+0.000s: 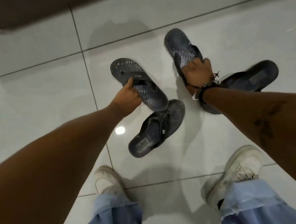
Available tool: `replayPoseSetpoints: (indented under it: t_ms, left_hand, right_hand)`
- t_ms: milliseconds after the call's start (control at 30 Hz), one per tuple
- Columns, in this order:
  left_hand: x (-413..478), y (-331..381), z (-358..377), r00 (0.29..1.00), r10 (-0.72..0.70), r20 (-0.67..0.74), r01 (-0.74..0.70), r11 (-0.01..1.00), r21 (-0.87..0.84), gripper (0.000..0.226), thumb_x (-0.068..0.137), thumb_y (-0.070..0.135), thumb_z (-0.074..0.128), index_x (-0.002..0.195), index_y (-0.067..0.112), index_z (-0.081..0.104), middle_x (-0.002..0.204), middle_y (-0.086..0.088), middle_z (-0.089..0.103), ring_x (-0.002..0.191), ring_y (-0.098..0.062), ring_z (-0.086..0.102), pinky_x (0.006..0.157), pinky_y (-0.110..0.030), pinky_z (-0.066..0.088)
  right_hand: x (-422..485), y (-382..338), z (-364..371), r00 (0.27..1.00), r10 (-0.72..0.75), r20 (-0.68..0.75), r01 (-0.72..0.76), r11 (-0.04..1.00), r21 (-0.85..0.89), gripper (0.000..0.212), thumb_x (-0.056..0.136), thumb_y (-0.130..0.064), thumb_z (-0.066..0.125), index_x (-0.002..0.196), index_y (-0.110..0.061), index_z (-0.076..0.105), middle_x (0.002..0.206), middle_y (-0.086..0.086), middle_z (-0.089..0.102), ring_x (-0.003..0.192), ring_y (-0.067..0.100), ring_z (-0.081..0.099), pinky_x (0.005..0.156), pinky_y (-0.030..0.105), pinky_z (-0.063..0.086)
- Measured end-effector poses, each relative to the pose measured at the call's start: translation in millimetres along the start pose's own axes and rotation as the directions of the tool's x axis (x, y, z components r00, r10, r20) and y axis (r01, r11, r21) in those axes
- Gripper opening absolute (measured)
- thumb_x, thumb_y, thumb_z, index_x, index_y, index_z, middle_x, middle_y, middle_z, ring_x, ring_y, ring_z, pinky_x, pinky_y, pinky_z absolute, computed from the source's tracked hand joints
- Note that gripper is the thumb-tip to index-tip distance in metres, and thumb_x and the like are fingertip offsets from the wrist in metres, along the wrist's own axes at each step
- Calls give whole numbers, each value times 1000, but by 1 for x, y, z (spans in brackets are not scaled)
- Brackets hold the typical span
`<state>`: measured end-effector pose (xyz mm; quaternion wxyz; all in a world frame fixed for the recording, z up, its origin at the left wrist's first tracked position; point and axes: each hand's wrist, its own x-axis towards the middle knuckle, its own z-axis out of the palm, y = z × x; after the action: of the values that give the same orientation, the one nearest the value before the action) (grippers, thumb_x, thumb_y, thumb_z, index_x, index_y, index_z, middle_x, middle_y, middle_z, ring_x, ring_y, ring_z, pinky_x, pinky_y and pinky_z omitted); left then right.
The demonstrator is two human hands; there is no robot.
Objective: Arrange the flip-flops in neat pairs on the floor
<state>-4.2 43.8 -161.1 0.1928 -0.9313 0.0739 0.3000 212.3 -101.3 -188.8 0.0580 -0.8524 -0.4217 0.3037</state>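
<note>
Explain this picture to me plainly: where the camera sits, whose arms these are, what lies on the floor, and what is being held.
There is no machine. One camera worn on a person's head looks down at their own arms, jeans and white sneakers. Four dark flip-flops are on the white tiled floor. The left hand grips the strap of the left patterned flip-flop. The right hand grips the right patterned flip-flop. A near plain flip-flop and a far plain flip-flop lie loose, unpaired.
</note>
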Motion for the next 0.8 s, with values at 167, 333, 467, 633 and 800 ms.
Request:
replayPoseSetpoints:
  t_ms: [167, 333, 467, 633, 800]
  left_hand:
    - [-4, -15, -7, 936, -341, 85, 345, 845, -409, 18, 86, 11, 64, 100, 16, 74, 87, -1, 75, 89, -22, 68, 103, -33, 40]
    - [-23, -32, 2, 603, -651, 461, 684, 124, -719, 18, 90, 5, 55, 106, 1, 63, 104, -17, 67, 99, -38, 61, 90, -40, 50]
    - [-41, -36, 34, 485, -613, 624, 725, -119, -679, 17, 90, 15, 61, 102, 5, 68, 99, -16, 71, 93, -36, 67, 84, -39, 55]
    - [-54, -25, 55, 520, -596, 612, 663, -170, -729, 16, 89, 19, 62, 93, 5, 70, 93, -16, 72, 87, -34, 68, 83, -40, 57]
    - [-57, -9, 25, 366, -668, 647, 631, -333, -701, 34, 93, 35, 47, 88, 9, 70, 85, -11, 70, 83, -30, 65, 91, -46, 52]
  right_hand:
    - [11, -56, -25, 989, 121, -85, -119, 993, 18, 17, 82, -10, 55, 95, -7, 66, 108, 15, 66, 110, 34, 54, 97, 44, 36]
    - [-3, -153, -6, 999, 6, 36, -11, 992, 125, 33, 80, -22, 47, 101, -10, 69, 117, 13, 66, 116, 33, 52, 100, 43, 35]
    - [-15, -208, 56, 994, -20, 110, 14, 998, 58, 27, 89, -17, 49, 109, -8, 65, 120, 15, 62, 115, 36, 50, 98, 44, 39]
    - [-26, -222, 102, 986, 54, 157, -60, 997, 38, 28, 93, -15, 45, 117, -8, 59, 124, 12, 59, 118, 32, 48, 100, 44, 36]
    - [-58, -201, 71, 979, -200, -40, 203, 974, 95, 24, 84, -20, 54, 103, -18, 67, 113, 4, 64, 106, 28, 57, 88, 42, 38]
